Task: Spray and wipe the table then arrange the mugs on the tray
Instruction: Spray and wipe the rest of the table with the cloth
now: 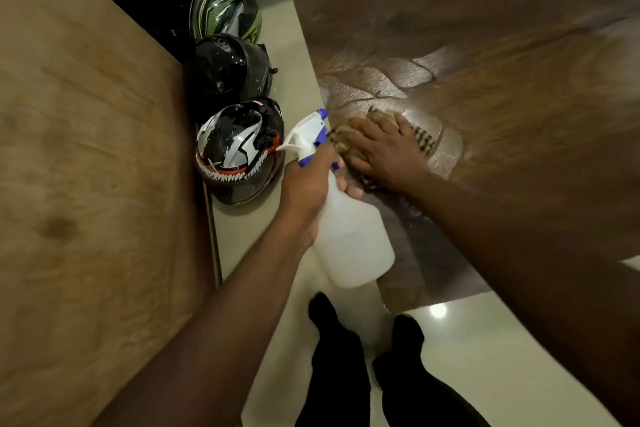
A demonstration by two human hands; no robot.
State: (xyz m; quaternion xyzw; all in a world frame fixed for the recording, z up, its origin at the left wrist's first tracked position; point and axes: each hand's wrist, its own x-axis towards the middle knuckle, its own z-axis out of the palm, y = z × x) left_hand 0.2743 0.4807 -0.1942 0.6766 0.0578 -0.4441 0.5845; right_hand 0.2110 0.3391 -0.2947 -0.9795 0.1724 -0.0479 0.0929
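Observation:
My left hand [310, 180] grips the neck of a white spray bottle [349, 236] with a blue-and-white trigger head, held just off the left edge of the dark brown table [502, 55]. My right hand [384, 146] presses flat on a brown patterned cloth [424, 140] near that table edge, fingers spread over it. A wet, shiny patch shows on the tabletop around and behind the cloth. No mugs or tray are in view.
Three motorcycle helmets [239, 149] sit on the pale floor left of the table, beside a light wooden panel [86, 166]. My legs in black [346, 367] stand on the floor below the table's near corner.

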